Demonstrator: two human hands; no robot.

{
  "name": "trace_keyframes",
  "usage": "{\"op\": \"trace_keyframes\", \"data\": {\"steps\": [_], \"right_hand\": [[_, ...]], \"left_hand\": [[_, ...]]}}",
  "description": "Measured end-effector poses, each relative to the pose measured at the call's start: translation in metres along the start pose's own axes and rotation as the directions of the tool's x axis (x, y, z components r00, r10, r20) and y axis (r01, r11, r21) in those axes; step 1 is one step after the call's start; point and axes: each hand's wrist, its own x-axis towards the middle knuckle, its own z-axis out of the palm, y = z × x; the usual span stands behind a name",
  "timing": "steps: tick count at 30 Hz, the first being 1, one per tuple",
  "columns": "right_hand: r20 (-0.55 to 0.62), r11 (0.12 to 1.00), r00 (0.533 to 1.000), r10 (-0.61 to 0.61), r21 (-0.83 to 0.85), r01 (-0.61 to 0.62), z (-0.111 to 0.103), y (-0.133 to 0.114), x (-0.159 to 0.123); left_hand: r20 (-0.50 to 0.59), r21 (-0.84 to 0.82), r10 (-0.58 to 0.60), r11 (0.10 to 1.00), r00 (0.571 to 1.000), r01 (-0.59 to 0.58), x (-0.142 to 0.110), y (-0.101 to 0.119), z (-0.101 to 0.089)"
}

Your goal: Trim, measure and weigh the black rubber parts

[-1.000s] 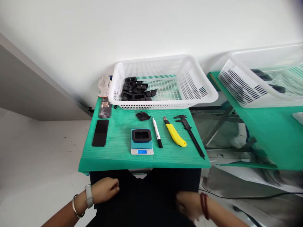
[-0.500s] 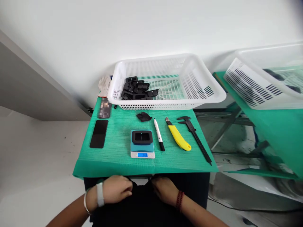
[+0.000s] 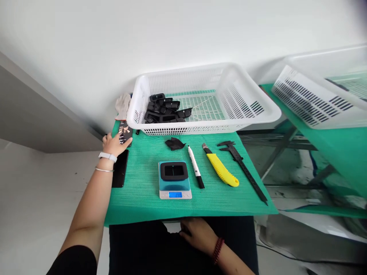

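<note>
My left hand reaches over the table's left side, fingers spread, on the lower part of a phone with a lit screen. Beneath my left wrist lies a second, dark phone. Low at the table's front edge, my right hand rests on my lap with its fingers curled; whatever they may hold is hidden. A small digital scale with a lit blue display bears a black rectangular frame-like part. Right of it lie a white marker, a yellow utility knife and a black caliper.
A white plastic basket at the back holds several black parts. A black scrap lies before it. White gloves sit by the basket's left side. Another white basket stands on a neighbouring green-covered table.
My left hand has moved from my lap up and left onto the far phone. My right hand came inward from the right, then stayed at the table's front edge. The view has shifted slightly.
</note>
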Motion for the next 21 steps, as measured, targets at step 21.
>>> {"op": "trace_keyframes", "data": {"steps": [21], "right_hand": [[-0.922,0.961,0.273,-0.274,-0.253,0.111,-0.072,-0.015,-0.039]], "left_hand": [[-0.253,-0.388,0.393,0.796,0.884,-0.465,-0.205,0.030,0.029]]}}
